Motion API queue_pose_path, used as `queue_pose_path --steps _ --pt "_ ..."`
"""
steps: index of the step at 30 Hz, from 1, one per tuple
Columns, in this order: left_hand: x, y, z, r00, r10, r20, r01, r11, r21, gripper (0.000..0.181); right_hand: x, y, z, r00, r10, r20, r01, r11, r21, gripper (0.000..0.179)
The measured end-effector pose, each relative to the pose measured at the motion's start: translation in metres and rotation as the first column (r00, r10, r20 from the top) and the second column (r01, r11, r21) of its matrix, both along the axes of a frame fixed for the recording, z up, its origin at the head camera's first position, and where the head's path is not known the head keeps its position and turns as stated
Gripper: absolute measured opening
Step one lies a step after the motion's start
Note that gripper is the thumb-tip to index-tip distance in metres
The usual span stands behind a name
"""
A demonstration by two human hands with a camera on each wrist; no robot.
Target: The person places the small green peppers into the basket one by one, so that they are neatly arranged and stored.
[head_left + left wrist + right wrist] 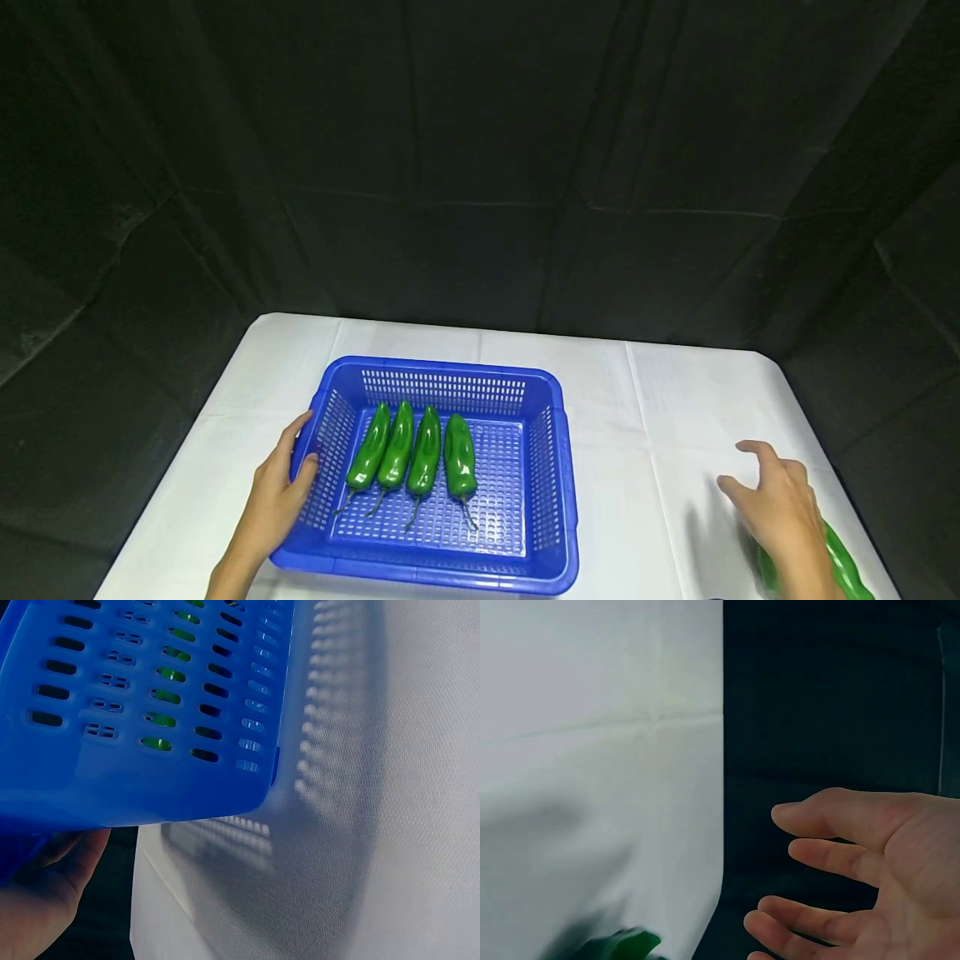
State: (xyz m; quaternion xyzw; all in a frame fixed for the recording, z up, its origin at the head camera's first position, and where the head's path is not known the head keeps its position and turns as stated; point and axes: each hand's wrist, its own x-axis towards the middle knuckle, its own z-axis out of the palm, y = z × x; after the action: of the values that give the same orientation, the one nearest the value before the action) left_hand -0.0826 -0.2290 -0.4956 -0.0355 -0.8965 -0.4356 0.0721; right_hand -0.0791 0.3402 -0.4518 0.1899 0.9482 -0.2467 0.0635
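Note:
A blue plastic basket point(558, 467) with slotted walls sits on the white table. Several glossy green chili peppers point(424, 454) lie side by side in its left half, stems toward the near side. At the basket's left rim, my left hand point(273, 500) grips the edge, its thumb on the inner side. The left wrist view shows the basket's outer wall point(112, 780) close up. On the right, my right hand point(783, 504) hovers with fingers spread and holds nothing. Below its wrist lies a glossy green thing point(847, 567), largely hidden by the hand and forearm.
The white tablecloth point(622, 500) extends between the basket and my right hand. Dark cloth point(480, 167) hangs behind the table and along both sides. The table's right edge runs close to my right hand.

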Motion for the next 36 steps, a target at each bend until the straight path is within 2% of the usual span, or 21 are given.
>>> queue_pose_path --steps 9,16,19,28,36 --pt "-0.001 -0.001 0.000 1.000 0.000 -0.007 0.000 1.000 -0.006 0.056 0.011 0.012 -0.015 0.987 -0.086 0.139 0.084 0.996 0.018 0.062" --pt "0.000 -0.001 0.000 1.000 -0.004 -0.007 0.004 1.000 0.004 0.056 0.022 0.020 -0.026 0.979 -0.131 0.156 0.121 0.990 0.071 0.058" --pt "0.000 -0.001 0.000 1.000 -0.003 -0.005 0.003 1.000 0.005 0.056 0.024 0.021 -0.029 0.969 -0.163 0.185 0.151 0.985 0.079 0.058" --pt "0.000 -0.001 0.000 1.000 -0.003 0.009 0.003 1.000 0.003 0.056 0.029 0.026 -0.034 0.952 -0.188 0.240 0.173 0.981 0.084 0.060" --pt "0.000 0.000 -0.001 1.000 -0.005 0.000 0.005 1.000 0.006 0.056 0.028 0.024 -0.045 0.925 -0.232 0.301 0.218 0.973 0.079 0.059"
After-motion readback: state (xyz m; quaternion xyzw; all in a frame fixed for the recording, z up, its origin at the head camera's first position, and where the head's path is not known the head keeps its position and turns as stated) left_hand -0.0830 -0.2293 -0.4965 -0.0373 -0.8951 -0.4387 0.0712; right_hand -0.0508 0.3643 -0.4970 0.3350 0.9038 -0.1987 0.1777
